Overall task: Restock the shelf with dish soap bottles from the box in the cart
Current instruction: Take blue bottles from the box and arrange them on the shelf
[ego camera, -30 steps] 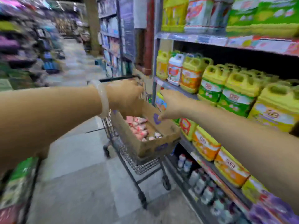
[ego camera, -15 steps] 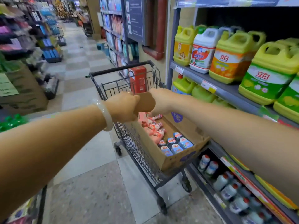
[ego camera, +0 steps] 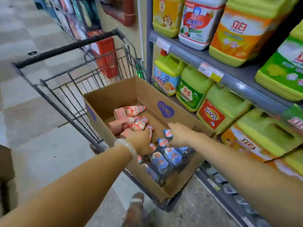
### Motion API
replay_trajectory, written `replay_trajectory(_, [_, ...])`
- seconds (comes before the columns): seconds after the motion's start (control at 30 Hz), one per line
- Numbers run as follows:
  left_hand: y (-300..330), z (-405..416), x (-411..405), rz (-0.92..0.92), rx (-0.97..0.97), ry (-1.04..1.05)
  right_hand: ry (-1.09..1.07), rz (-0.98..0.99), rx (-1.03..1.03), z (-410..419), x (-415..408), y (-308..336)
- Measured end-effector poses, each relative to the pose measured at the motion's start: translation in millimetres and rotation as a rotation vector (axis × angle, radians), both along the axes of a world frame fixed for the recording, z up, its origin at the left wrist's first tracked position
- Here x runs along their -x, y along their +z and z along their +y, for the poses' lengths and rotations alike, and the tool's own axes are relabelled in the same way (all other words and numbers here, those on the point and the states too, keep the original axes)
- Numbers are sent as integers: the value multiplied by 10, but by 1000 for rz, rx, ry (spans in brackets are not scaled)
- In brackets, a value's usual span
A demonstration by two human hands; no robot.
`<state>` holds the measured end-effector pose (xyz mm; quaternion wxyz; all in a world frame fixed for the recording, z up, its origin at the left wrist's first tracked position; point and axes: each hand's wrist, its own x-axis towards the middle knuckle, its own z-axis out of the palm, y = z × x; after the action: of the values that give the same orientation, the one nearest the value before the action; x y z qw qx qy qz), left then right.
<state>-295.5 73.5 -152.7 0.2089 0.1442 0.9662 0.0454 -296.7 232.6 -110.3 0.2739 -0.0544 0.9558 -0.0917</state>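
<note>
Nearest, a shoe (ego camera: pixel 136 203) on the speckled floor (ego camera: pixel 41 161), just below the cart. Two bare forearms reaching forward and down into the cardboard box (ego camera: pixel 114 95). On the left wrist, a pale bangle (ego camera: pixel 129 147). Left hand (ego camera: pixel 141 140) down among the bottles at the middle of the box, fingers buried behind the hand: cannot tell whether holding anything. Right hand (ego camera: pixel 179 134) over the blue bottles (ego camera: pixel 164 159), fingers pointing forward and mostly straight, thumb touching a bottle cap; no clear grip visible. Blue bottles lying packed in the near half of the box, pink bottles (ego camera: pixel 131 118) lying loose in the far half, against the left wall. Box open at the top, sitting in the basket of the wire cart (ego camera: pixel 68 82), purple logos on its walls. Cart handle (ego camera: pixel 65 48) at the far end, black and foam-covered. To the right, just beside the cart, a grey shelf (ego camera: pixel 229 71) stacked with big yellow and green jugs (ego camera: pixel 242 30) on two levels; small bottles, blurred, on the bottom level. Beyond the cart, a red box (ego camera: pixel 106 56) against the wall.
</note>
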Motion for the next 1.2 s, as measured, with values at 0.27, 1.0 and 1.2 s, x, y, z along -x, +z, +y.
replay_trajectory(0.27, [-851, 166, 610, -392, -105, 155, -335, -213, -4, 277, 504, -1111])
replay_trajectory(1.0, [-2357, 738, 671, -944, -151, 587, -695, -408, -198, 447, 465, -2409])
replay_trajectory(1.2, [-2438, 701, 673, -1131, -266, 908, -692, -527, -259, 261, 496, -2476])
